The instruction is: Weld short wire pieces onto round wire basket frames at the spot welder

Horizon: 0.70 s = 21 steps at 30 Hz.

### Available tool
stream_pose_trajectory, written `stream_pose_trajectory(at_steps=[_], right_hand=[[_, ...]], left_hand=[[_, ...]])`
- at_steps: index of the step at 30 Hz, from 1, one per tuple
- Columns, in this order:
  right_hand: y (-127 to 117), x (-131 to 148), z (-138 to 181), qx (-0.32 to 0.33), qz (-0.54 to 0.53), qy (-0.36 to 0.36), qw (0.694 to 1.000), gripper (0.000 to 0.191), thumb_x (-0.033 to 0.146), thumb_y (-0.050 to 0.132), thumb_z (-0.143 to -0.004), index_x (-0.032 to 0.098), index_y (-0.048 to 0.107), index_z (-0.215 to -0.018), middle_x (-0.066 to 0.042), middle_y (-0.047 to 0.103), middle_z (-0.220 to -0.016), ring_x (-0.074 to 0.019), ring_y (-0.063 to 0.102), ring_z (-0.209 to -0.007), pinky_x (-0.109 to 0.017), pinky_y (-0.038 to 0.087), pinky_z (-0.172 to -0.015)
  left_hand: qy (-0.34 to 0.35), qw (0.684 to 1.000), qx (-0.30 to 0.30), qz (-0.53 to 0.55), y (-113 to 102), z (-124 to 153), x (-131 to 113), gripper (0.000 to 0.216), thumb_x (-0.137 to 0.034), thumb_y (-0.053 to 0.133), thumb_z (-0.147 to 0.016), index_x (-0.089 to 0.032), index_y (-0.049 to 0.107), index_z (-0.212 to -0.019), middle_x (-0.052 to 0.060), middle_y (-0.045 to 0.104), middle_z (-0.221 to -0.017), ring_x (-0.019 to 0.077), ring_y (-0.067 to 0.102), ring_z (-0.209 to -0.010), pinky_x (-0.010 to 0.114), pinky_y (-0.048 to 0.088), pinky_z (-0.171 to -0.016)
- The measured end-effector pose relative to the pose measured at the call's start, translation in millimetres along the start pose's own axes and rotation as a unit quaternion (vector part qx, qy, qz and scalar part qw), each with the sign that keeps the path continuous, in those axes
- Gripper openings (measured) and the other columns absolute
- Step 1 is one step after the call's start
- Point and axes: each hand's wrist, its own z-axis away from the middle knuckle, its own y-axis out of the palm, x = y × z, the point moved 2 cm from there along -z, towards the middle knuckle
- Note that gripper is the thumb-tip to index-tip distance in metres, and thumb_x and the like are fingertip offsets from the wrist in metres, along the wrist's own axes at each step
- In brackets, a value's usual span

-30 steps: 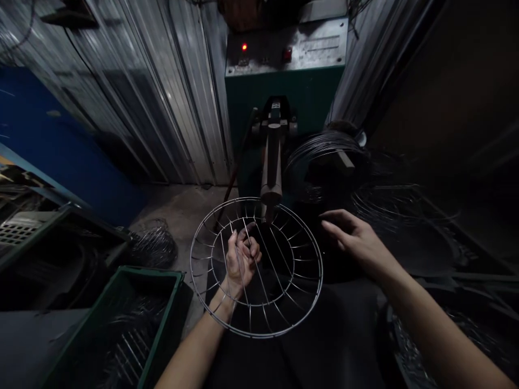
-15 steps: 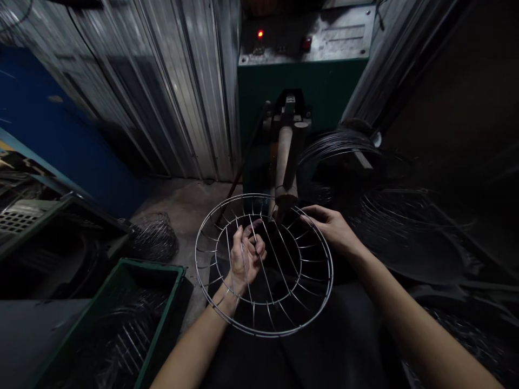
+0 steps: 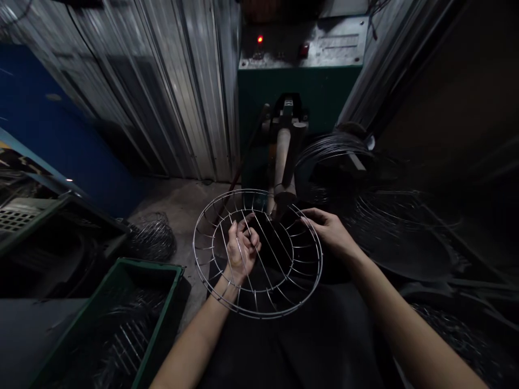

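Observation:
A round wire basket point(image 3: 260, 316), with an outer rim, a smaller inner ring and several straight cross bars, is tilted in front of me. Through its bars my left hand point(image 3: 243, 248) shows from below, thumb raised and fingers curled around the cross wires; the exact contact is partly hidden. At the basket's upper right, my right hand point(image 3: 328, 229) pinches the rim between thumb and fingers. The far side of the basket lies at the blunt end of a metal machine arm point(image 3: 283, 156); whether they touch is too dark to tell.
Behind stands a green machine point(image 3: 324, 92) with a lit red lamp point(image 3: 260, 39). A wire coil point(image 3: 336, 145) hangs right of the arm. To the left are a green crate point(image 3: 162, 329) of wire parts, a tangled wire bundle point(image 3: 154, 237) and a blue panel point(image 3: 60, 124).
The basket has shifted slightly left and up in view, its near rim rising. Both hands have moved a little with it, keeping their holds. The camera view has shifted slightly.

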Motion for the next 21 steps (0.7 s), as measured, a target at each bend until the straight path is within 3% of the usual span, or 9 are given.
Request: stream_pose_trajectory(at_steps=[10, 21], right_hand=[[0, -5, 9, -0.017, -0.018, 0.007, 1.0, 0.046, 0.053, 0.071, -0.066, 0.017, 0.07, -0.094, -0.003, 0.067, -0.079, -0.0121, 0.053, -0.062, -0.025, 0.041, -0.054], [10, -6, 13, -0.021, -0.018, 0.013, 1.0, 0.051, 0.058, 0.069, -0.066, 0.017, 0.068, -0.098, -0.003, 0.065, -0.077, -0.0131, 0.052, -0.062, -0.026, 0.042, -0.054]], left_hand=[[0.003, 1.0, -0.003, 0.004, -5, 1, 1, 0.046, -0.048, 0.038, -0.091, -0.014, 0.059, -0.113, -0.004, 0.041, -0.05, 0.0076, 0.033, -0.041, 0.017, 0.026, -0.039], [0.06, 0.998, -0.023, 0.021, -7, -5, 0, 0.045, -0.05, 0.039, -0.09, -0.017, 0.058, -0.113, -0.004, 0.041, -0.049, 0.0067, 0.031, -0.038, 0.016, 0.023, -0.038]])
